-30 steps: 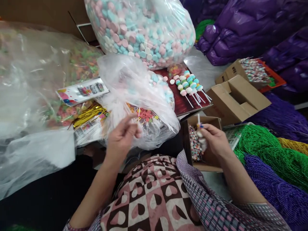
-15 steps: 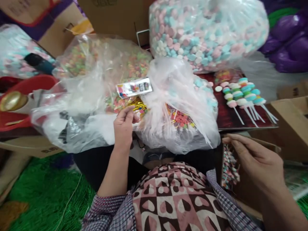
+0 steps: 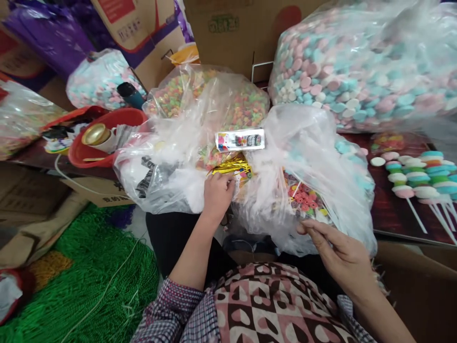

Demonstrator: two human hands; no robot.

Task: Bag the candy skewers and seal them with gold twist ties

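Note:
My left hand (image 3: 218, 194) is closed, its fingertips curled at the near edge of a bundle of gold twist ties (image 3: 233, 166). Whether a tie is in its fingers is hidden. Above the ties lies a white printed packet (image 3: 240, 140). My right hand (image 3: 337, 245) hovers in front of an open clear plastic bag (image 3: 264, 214), thumb and fingers pinched together; anything between them is too small to make out. Inside that bag's opening show red ring-shaped candies (image 3: 305, 197) and white sticks. Marshmallow skewers (image 3: 417, 176) on white sticks lie on the dark red table (image 3: 387, 214) at right.
Behind stands a big bag of pastel marshmallows (image 3: 332, 85), beside a bag of colourful gummies (image 3: 246, 105). A red basin (image 3: 80, 147) holding a gold bowl (image 3: 96, 134) is at left. A cardboard box (image 3: 421, 281) sits below the table's right side.
My right hand has moved left, from over the box at the right to the front of the plastic bag. My left hand stays by the gold ties. The view has turned left.

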